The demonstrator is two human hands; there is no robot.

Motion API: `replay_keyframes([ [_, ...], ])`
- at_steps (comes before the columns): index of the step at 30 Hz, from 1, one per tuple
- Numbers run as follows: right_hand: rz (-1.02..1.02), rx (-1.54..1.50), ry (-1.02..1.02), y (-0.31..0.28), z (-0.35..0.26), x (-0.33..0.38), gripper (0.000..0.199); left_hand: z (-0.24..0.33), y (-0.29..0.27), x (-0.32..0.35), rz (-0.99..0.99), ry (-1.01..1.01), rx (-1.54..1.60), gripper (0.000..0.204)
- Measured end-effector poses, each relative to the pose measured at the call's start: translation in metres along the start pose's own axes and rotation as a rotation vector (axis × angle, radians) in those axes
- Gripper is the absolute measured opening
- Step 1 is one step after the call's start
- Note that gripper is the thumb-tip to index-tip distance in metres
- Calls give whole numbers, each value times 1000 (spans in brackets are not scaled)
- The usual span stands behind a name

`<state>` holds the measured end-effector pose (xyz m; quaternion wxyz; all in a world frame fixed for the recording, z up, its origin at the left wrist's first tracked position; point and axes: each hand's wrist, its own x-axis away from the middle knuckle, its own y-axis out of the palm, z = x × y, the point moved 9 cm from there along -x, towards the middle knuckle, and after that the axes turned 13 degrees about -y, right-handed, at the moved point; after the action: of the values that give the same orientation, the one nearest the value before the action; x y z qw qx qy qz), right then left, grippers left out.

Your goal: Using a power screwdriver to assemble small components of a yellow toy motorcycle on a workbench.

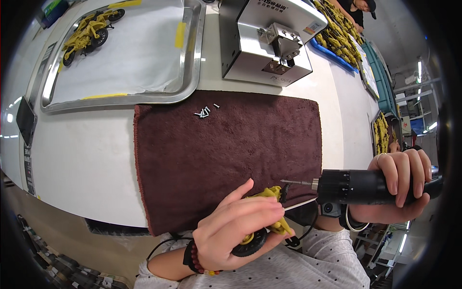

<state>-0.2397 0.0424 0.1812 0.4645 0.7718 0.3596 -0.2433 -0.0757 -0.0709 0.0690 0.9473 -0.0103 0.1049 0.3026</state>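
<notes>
My left hand (236,226) is wrapped round a yellow toy motorcycle part (270,193) at the front edge of the brown cloth (226,144). A black wheel (250,243) shows below its fingers; the palm hides much of the toy. My right hand (406,180) grips a black electric screwdriver (353,187), held level from the right. Its thin bit (296,182) points left, with the tip close to the toy's upper end; whether they touch I cannot tell. Several small silver screws (204,112) lie toward the back of the cloth.
A metal tray (197,62) lined with white paper stands at the back left, bearing yellow toy motorcycles (86,36). Behind the cloth sits a silver-grey machine (269,43). Yellow parts fill a blue tray (337,33) at the back right, where another person (353,12) is.
</notes>
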Motion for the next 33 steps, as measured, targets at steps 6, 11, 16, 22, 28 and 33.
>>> replay_keyframes([
  [6, 33, -26, 27, 0, 2, 1, 29, 4, 4, 3, -3, 36, -3, 45],
  [11, 27, -14, 31, -2, 2, 1, 29, 2, 5, 5, 5, -5, 48, 37],
  [16, 20, -7, 31, -1, 2, 1, 30, 0, 5, 6, 19, 4, 128, 35],
  [22, 49, -4, 31, -2, 1, 1, 29, 0, -1, 9, -67, 4, 164, 32],
  [28, 63, -39, -1, -3, -4, -1, 29, -2, -18, 16, 90, 28, 145, 32],
  [33, 77, -71, -20, -7, -11, -2, 27, -18, -18, 33, 57, 98, 95, 49],
])
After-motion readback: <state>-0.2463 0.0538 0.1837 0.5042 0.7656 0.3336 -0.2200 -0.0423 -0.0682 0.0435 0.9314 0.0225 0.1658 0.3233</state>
